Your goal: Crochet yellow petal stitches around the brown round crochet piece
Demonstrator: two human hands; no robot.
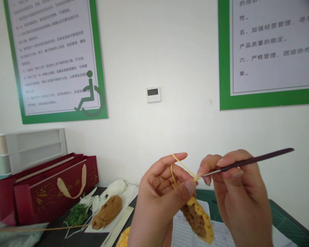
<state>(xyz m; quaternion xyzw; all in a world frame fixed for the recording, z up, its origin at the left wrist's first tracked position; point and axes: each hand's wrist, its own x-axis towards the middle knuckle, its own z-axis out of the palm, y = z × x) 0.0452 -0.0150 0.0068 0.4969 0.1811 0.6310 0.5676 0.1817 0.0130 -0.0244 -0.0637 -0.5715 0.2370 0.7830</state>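
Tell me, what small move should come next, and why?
Probably catch the yellow yarn with the crochet hook and draw it back: its tip, held by the right hand, meets the strand stretched from the left hand above the crochet piece.

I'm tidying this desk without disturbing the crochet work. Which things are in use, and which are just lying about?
In use: left hand, right hand, crochet hook, yellow yarn strand, brown-and-yellow crocheted piece.

Lying about: tan yarn skein, white yarn, green strands, red gift bags, drawer unit, cutting mat, printed sheet.
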